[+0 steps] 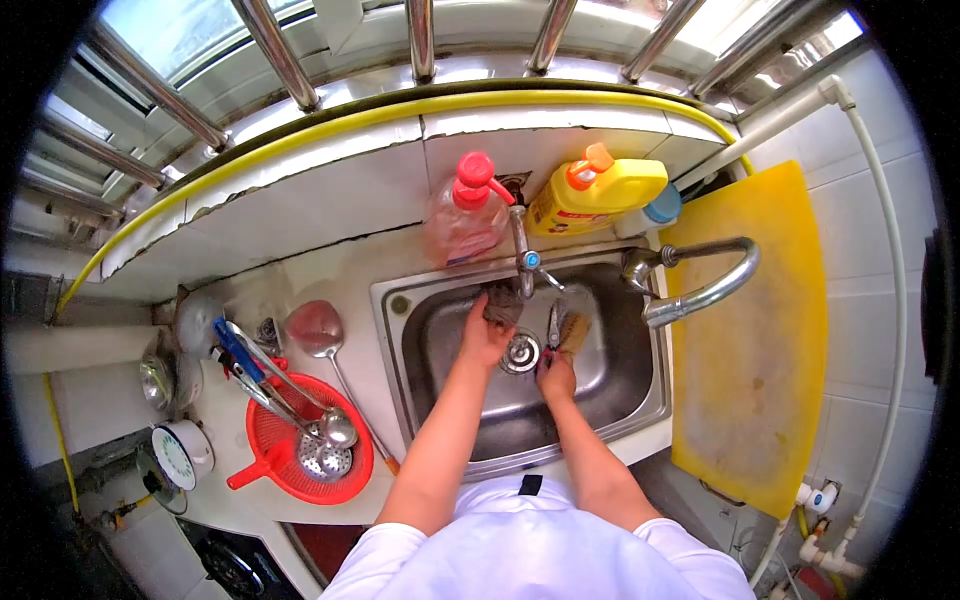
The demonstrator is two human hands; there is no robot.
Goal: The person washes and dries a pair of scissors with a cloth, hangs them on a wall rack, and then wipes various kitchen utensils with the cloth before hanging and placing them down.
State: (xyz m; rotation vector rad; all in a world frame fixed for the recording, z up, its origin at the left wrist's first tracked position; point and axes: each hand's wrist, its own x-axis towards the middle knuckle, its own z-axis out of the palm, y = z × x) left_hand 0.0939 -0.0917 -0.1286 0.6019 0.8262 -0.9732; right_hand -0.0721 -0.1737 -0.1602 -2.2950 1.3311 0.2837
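Both of my hands are over the steel sink (490, 420). My left hand (489, 335) has its fingers around a dark, crumpled cloth (503, 305) under the small tap (527, 258). My right hand (556, 376) is closed, right of the drain (520, 353). At its fingertips are a tan brush or sponge (574, 333) and a narrow metal tool (555, 322), both pointing toward the back of the sink. Which of these the fingers grip cannot be made out.
Behind the sink stand a pink pump bottle (468, 215) and a yellow bottle (597, 197). A curved faucet (705, 295) and yellow board (750, 340) are at the right. A red colander (310, 440) with ladles and a spatula (318, 335) lie left.
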